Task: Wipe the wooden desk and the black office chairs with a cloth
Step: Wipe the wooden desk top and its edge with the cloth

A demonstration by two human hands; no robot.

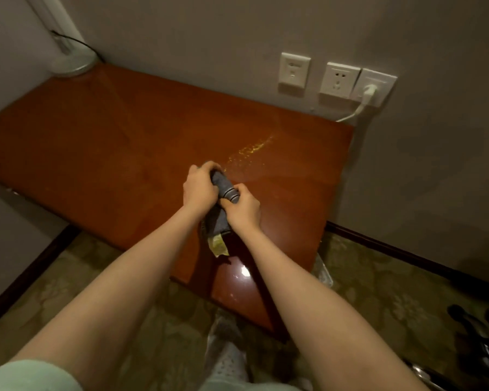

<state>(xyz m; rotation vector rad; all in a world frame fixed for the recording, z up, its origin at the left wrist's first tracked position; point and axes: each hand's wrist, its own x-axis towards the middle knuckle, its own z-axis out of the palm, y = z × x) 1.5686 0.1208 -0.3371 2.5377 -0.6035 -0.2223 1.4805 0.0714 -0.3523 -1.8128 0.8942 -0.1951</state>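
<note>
The wooden desk (96, 142) is filling most of what I am looking down on, its reddish top running into the corner where two grey walls (209, 38) are meeting. The patterned carpet (378, 292) is spreading below its near edge, and my pale shoe (226, 356) is showing there between my forearms. At the lower right edge a dark shape (474, 334) with shiny metal bits is sitting on the carpet, too dim for me to tell what it is.

In the far left corner of the desk a round white lamp base (74, 64) is standing. Three white wall sockets (339, 80) are lining up above the desk's right end, and a white plug (369, 91) is sitting in the rightmost one, its cord dropping behind the desk.

I am holding the grey cloth (223, 187) over the near right part of the desk, bunched into a thick roll. My left hand (199, 187) is clenching its upper end and my right hand (242, 208) is gripping the striped lower part, fingers of both curled tight round it. The rest is hanging down between my wrists, a yellow corner (219, 245) poking out at the bottom. Whether it is touching the wood I cannot tell. Just beyond my knuckles a streak of glinting specks (251, 149) is lying on the desk.
</note>
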